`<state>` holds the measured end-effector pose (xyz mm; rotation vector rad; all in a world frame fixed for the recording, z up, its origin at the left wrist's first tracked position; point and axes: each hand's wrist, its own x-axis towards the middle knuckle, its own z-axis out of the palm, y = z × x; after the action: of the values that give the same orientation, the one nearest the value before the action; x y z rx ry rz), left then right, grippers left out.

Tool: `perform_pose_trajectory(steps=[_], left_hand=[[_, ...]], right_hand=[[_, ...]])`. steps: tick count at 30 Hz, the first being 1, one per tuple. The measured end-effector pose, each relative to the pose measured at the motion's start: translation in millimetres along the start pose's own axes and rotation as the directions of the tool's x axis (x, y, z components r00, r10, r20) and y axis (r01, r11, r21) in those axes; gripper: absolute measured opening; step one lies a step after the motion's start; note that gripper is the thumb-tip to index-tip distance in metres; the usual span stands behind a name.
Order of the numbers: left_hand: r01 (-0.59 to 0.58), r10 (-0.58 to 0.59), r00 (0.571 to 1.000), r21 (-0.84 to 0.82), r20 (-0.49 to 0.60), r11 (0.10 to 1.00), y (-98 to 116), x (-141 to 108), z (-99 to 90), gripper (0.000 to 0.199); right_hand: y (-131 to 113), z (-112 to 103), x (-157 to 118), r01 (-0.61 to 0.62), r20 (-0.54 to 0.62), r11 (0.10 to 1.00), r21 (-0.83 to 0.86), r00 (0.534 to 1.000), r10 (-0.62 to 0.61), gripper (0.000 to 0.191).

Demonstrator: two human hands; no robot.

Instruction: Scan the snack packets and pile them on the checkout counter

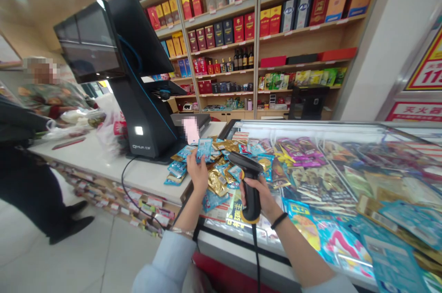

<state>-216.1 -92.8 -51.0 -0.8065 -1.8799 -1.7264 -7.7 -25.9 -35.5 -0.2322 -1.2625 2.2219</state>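
My right hand (259,192) is wrapped round the grip of a black and yellow barcode scanner (251,187), its head tilted up and to the left and its cable hanging down. In my left hand (198,169) is a small blue packet (205,147), pinched by the fingers over the counter's edge. Between the two hands lies a loose heap of blue and gold packets (218,182), spilling across the freezer's glass top. A few more blue packets (175,174) rest on the white counter left of my left hand.
A black checkout terminal (148,118) stands on the white counter (79,152), near a plastic bag (108,123). The glass-topped freezer (331,123) stretches right, with blue packets (390,256) at its near right. Two people are at left, one a dark-trousered person (31,182). Shelves of boxes (238,28) stand behind.
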Motion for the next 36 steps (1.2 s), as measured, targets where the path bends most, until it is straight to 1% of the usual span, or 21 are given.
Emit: perform_pose_trajectory(steps=[4,9,12,16,21,26,30,33,36], left_hand=[[-0.026,0.026,0.999,-0.010,-0.019,1.000,2.2,-0.5,-1.2,0.032],[-0.067,0.070,0.997,0.130,-0.018,0.989,2.2,-0.7,-1.3,0.031],[-0.078,0.081,0.997,0.154,-0.015,0.985,1.4,-0.5,-1.0,0.032],[-0.073,0.076,0.997,0.134,-0.018,0.988,2.6,-0.8,-0.8,0.032],[-0.064,0.065,0.998,0.121,-0.005,0.991,-0.4,-0.8,-0.6,0.033],[-0.064,0.063,0.998,0.136,0.010,0.989,-4.4,0.4,0.2,0.036],[-0.055,0.053,0.998,0.105,0.021,0.993,-4.8,1.2,1.3,0.039],[-0.047,0.047,0.999,0.084,0.003,0.995,-5.1,2.9,1.1,0.044],[-0.018,0.019,0.999,0.038,-0.040,0.999,-2.9,4.5,0.4,0.051]], right_hand=[[1.0,-1.6,1.1,0.009,0.006,1.000,0.007,1.000,-0.009,0.024],[2.6,-3.4,2.6,0.014,0.009,1.000,0.027,1.000,-0.014,0.026],[3.9,-4.2,3.0,0.012,0.009,1.000,0.023,1.000,-0.013,0.025],[7.6,-6.6,4.3,0.000,0.017,1.000,0.020,1.000,-0.001,0.025],[10.6,-8.9,5.8,-0.024,-0.005,1.000,0.006,1.000,0.024,0.026],[10.6,-9.8,9.8,-0.029,0.032,0.999,0.037,0.999,0.028,0.028],[12.7,-14.8,13.4,-0.038,-0.010,0.999,0.035,0.999,0.038,0.030],[12.6,-18.0,13.1,-0.034,-0.006,0.999,0.022,0.999,0.034,0.029],[9.6,-18.5,10.6,-0.012,-0.014,1.000,0.008,1.000,0.012,0.029]])
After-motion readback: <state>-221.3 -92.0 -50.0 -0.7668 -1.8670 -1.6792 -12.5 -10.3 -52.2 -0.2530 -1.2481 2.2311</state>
